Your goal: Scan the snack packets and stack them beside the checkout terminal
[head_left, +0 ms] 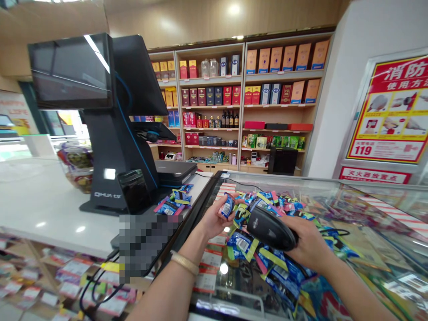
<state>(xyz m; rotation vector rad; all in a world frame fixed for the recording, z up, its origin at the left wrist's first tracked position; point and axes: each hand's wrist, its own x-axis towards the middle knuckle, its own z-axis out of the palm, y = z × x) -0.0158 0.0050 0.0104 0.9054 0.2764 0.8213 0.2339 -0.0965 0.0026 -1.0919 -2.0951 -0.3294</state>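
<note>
My left hand (214, 219) is closed on a small blue snack packet (228, 207), whose white barcode label faces up. In my right hand (306, 240) is a black handheld barcode scanner (270, 226), its head pointing left toward that packet. The scanner's handle is mostly hidden by my fingers. Under and around both hands, many similar blue packets with yellow and pink edges (241, 240) lie heaped on a glass display counter (230, 285). A few more packets (170, 205) lie on the white counter to the left.
A black point-of-sale terminal (117, 133) stands on the white counter (50, 196), with a plastic jar (76, 169) behind it. Cables (96, 285) hang at the counter's front. Shelves of boxed goods (210, 96) line the back wall; a red notice (391, 111) is at right.
</note>
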